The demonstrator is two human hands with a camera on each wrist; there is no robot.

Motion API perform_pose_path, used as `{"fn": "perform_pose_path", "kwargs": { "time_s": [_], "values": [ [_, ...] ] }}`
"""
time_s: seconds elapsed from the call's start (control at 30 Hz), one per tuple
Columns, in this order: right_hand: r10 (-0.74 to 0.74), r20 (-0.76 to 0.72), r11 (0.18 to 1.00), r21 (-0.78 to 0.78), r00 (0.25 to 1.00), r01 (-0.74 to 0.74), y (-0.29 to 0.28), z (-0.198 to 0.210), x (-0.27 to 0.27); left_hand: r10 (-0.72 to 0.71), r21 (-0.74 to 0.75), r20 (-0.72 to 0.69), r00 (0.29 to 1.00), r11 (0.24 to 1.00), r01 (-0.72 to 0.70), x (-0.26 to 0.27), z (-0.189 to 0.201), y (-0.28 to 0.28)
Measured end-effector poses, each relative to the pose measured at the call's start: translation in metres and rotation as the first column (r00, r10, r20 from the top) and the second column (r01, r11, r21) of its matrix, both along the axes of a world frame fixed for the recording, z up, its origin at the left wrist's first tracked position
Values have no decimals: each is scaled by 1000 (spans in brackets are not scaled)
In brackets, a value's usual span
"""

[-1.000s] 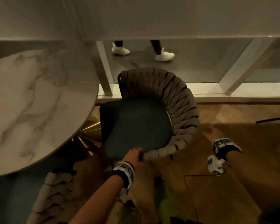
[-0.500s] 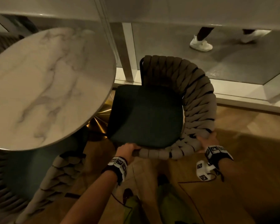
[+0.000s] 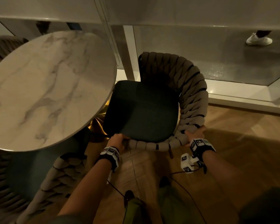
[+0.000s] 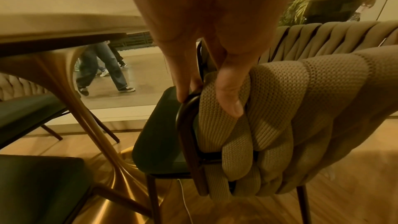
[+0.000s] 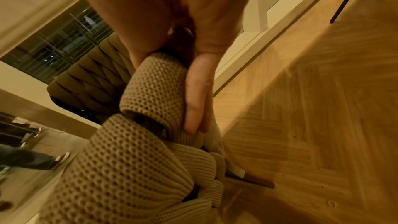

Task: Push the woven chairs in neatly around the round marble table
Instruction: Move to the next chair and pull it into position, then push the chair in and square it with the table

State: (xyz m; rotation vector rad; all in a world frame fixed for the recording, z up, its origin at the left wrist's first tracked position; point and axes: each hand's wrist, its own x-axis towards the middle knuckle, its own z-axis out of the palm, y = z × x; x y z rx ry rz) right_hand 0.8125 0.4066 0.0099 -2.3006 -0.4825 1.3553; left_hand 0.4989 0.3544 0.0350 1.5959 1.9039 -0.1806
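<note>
A woven chair [image 3: 192,94] with a dark green seat [image 3: 142,110] stands right of the round marble table [image 3: 47,88], its seat edge partly under the tabletop. My left hand [image 3: 117,139] grips the near end of the chair's braided back and dark frame [image 4: 187,122], thumb on the weave [image 4: 228,98]. My right hand [image 3: 193,134] grips the braided back [image 5: 150,88] further right, fingers [image 5: 196,108] lying along its outer side. A second woven chair [image 3: 61,172] sits tucked under the table at the lower left.
A gold pedestal base [image 4: 120,168] holds up the table. A glass wall with a white frame [image 3: 128,52] runs close behind the chair; a passer-by's white shoe [image 3: 258,40] shows beyond it. Wooden herringbone floor [image 3: 233,143] lies to the right. Cables hang by my legs.
My right hand has come in from the floor side and taken hold of the chair's back. The chair has shifted closer to the table, with the left hand keeping its grip.
</note>
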Motion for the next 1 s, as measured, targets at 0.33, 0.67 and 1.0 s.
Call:
{"fn": "perform_pose_path", "kwargs": {
  "time_s": [0.33,0.67,1.0],
  "values": [
    [25,87,998,48,996,-29,-33,-6,-5,52,-9,40,998,999,-52,-11,-15,-31],
    [-3,108,999,42,994,-1,-43,-9,-16,109,41,67,992,993,-112,-22,-26,-41],
    [6,78,1000,14,997,-7,-48,-20,-12,26,134,93,995,990,-38,-13,-23,-72]
  ]
}}
